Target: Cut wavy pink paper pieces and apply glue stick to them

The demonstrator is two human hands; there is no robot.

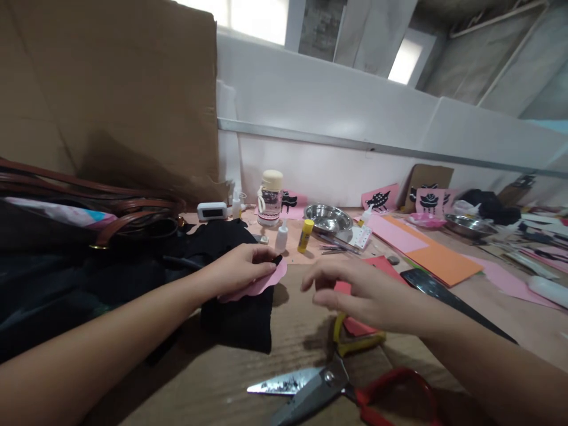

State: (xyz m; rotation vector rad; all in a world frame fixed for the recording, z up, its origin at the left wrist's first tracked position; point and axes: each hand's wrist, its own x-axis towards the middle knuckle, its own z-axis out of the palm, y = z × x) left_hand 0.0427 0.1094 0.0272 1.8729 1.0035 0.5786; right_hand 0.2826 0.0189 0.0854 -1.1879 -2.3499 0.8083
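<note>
My left hand (245, 269) pinches a pink paper piece (261, 284) with a wavy edge, and a small black bit shows at its fingertips. Under that paper lies a black sheet (242, 325). My right hand (355, 290) hovers to the right with its fingers curved and apart, holding nothing. Beneath my right hand are red paper (360, 326) and a yellow-handled tool (364, 343), partly hidden. Large scissors (326, 378) with a red handle lie with their blades apart near the front. A yellow glue stick (305, 235) and a small white bottle (281, 238) stand behind my hands.
A steel bowl (328, 220) and a jar with a cream lid (270, 198) stand near the wall. Orange paper (446, 257) and a long black object (452, 299) lie right. Left are a dark bag with brown straps (119, 228) and tall cardboard (110, 100).
</note>
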